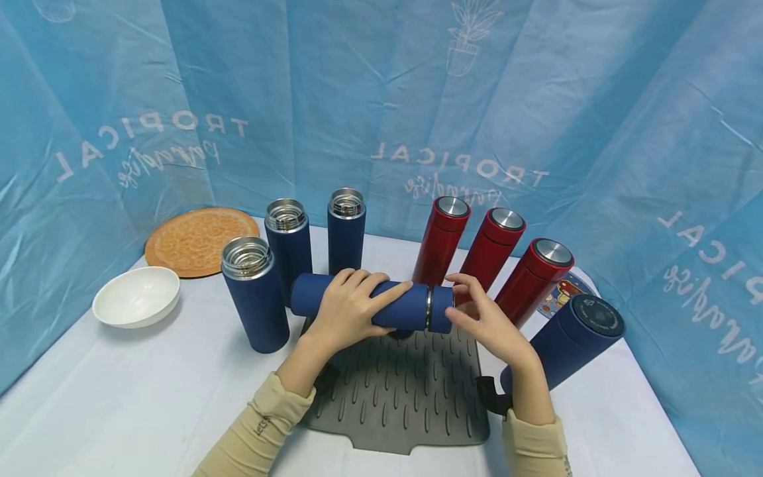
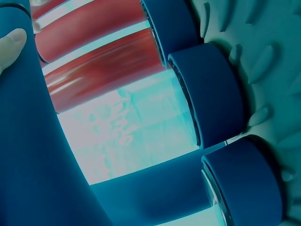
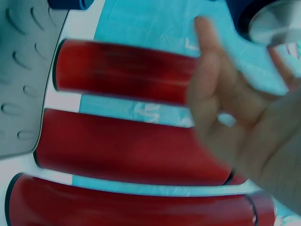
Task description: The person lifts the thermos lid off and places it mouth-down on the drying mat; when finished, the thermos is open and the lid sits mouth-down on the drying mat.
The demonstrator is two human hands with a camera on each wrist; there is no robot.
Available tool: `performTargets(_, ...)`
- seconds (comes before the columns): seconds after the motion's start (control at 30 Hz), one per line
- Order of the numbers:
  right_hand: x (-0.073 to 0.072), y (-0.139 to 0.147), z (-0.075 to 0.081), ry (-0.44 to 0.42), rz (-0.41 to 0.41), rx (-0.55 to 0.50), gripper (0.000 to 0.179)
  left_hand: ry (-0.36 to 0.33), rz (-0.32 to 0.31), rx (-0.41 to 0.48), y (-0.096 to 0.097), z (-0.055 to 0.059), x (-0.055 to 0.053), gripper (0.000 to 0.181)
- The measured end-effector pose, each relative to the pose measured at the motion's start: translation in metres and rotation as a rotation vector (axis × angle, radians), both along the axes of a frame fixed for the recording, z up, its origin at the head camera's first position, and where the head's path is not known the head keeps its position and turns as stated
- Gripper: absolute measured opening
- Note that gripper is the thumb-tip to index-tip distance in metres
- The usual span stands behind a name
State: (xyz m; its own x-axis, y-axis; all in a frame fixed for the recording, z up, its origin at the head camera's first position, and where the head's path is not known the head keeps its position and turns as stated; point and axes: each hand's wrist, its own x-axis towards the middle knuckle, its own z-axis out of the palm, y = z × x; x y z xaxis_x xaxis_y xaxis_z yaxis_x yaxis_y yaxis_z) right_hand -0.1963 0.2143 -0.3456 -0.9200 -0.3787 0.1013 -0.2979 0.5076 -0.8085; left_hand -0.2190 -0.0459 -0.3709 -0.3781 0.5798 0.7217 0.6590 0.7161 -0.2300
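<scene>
My left hand [image 1: 353, 306] grips a blue thermos bottle [image 1: 310, 295] from above, holding it sideways over the grey ridged mat [image 1: 399, 424]. A silver ring sits between its body and its blue lid [image 1: 441, 319], which points right. My right hand [image 1: 485, 324] is beside the lid end, fingers loosely bent. In the right wrist view this hand [image 3: 235, 94] appears apart from the bottle's silver-topped end [image 3: 277, 23]. Several blue lids [image 2: 211, 94] stand on the mat in the left wrist view; the held bottle hides most of them from the head view.
Three lidless blue bottles [image 1: 256, 305] stand at the left, three red bottles [image 1: 495, 252] with silver tops behind right. Another blue bottle [image 1: 560, 351] with a black printed top is near my right forearm. A white bowl [image 1: 137, 298] and an orange round mat [image 1: 203, 242] lie far left.
</scene>
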Motion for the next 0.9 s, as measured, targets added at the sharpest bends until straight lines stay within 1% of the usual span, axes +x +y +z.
performTargets(0.1,0.000,-0.003,0.001,-0.093,-0.056,-0.006,0.047,-0.007,-0.001,-0.004,0.001,0.000,0.000,0.081)
performTargets(0.17,-0.001,-0.005,0.000,-0.152,-0.079,-0.022,0.046,-0.011,-0.003,-0.004,0.001,0.000,0.000,0.080)
performTargets(0.23,-0.002,-0.005,0.000,-0.185,-0.078,-0.041,0.044,-0.015,-0.005,-0.005,0.002,-0.001,0.000,0.080)
performTargets(0.3,-0.003,-0.005,0.000,-0.190,-0.066,-0.057,0.041,-0.018,-0.006,-0.006,0.002,-0.001,0.000,0.080)
performTargets(0.4,-0.002,-0.004,0.000,-0.179,-0.044,-0.066,0.039,-0.019,-0.005,-0.009,0.002,-0.002,0.000,0.080)
performTargets(0.47,-0.002,-0.002,0.000,-0.170,-0.018,-0.074,0.040,-0.019,-0.002,-0.010,0.001,-0.002,0.000,0.080)
performTargets(0.63,0.000,0.004,0.000,-0.153,0.041,-0.087,0.053,-0.020,0.003,-0.014,0.001,-0.002,0.000,0.081)
performTargets(0.7,0.000,0.006,0.000,-0.121,0.056,-0.076,0.060,-0.021,0.003,-0.019,0.001,-0.002,0.000,0.080)
performTargets(0.8,0.000,0.006,0.000,-0.045,0.067,-0.049,0.069,-0.018,0.002,-0.022,0.001,-0.002,0.000,0.081)
performTargets(0.87,0.000,0.006,0.000,0.000,0.063,-0.029,0.073,-0.016,0.002,-0.021,0.001,-0.002,0.000,0.081)
performTargets(0.9,0.001,0.006,0.000,0.009,0.061,-0.024,0.074,-0.015,0.001,-0.018,0.002,-0.002,0.000,0.081)
